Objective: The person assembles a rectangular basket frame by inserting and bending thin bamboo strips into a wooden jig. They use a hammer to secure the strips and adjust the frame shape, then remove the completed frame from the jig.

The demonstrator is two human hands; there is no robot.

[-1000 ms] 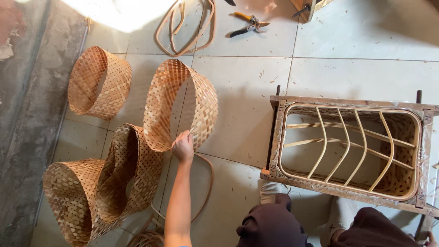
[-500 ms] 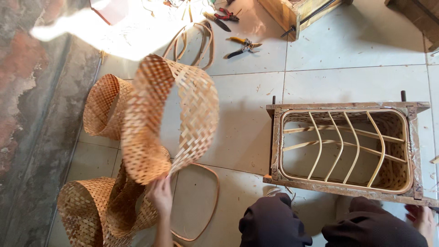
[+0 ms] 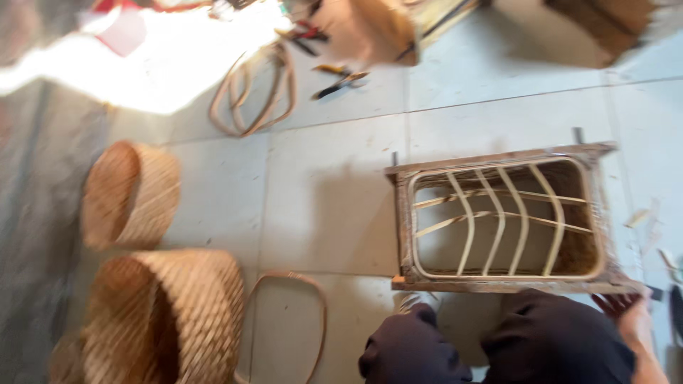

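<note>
At far left a woven tube basket (image 3: 131, 192) lies on its side on the tiled floor (image 3: 334, 185), a larger woven basket (image 3: 178, 320) nearest below it beside a bent cane hoop (image 3: 284, 327). The left hand is out of view. Rightward stands the wooden frame mould (image 3: 501, 217); the right hand (image 3: 629, 313) rests at its corner, grip unclear. Steadying that corner firmly seems wise.

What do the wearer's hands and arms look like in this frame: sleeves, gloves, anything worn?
Only the right hand shows, at the lower right edge by the rectangular wooden frame with bent cane ribs. It is bare, no glove, and the forearm shows no sleeve. The left hand is out of view.
</note>
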